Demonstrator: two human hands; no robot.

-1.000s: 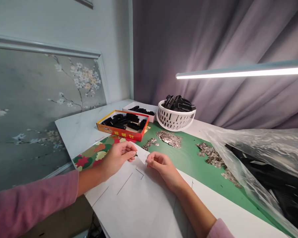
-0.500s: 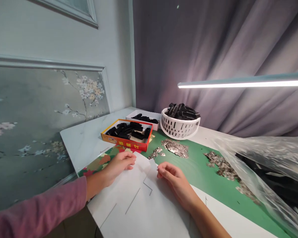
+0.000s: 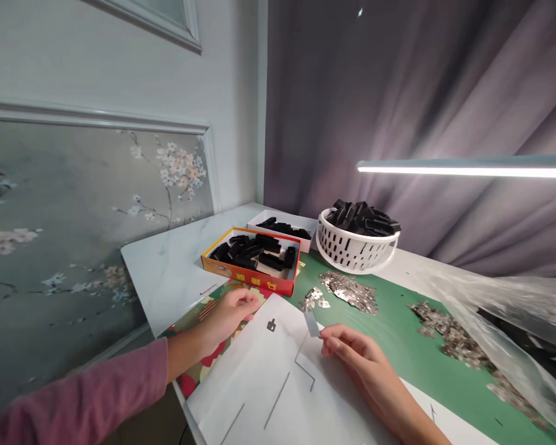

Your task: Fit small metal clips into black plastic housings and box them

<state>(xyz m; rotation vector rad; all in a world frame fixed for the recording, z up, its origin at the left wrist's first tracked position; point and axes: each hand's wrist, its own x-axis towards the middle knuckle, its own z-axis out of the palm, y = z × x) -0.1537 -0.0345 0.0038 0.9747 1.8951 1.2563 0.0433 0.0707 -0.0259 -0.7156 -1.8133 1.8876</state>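
My left hand (image 3: 229, 312) rests at the left edge of a white sheet (image 3: 278, 383), fingers curled with nothing visible in them. A small black piece (image 3: 271, 324) lies on the sheet just to its right. My right hand (image 3: 356, 355) pinches a small grey strip (image 3: 312, 323) between thumb and fingertips, lifted a little above the sheet. Both sleeves are pink.
An orange-red box (image 3: 252, 262) and a white box (image 3: 282, 225) hold black parts. A white basket (image 3: 356, 247) holds more of them. Piles of small metal pieces (image 3: 349, 290) lie on the green mat (image 3: 398, 346). A clear plastic bag (image 3: 514, 309) lies at right.
My hands have drawn apart. The small black piece, earlier at my left fingertips, now lies on the sheet. My right hand has lifted a grey strip. The view shifted left.
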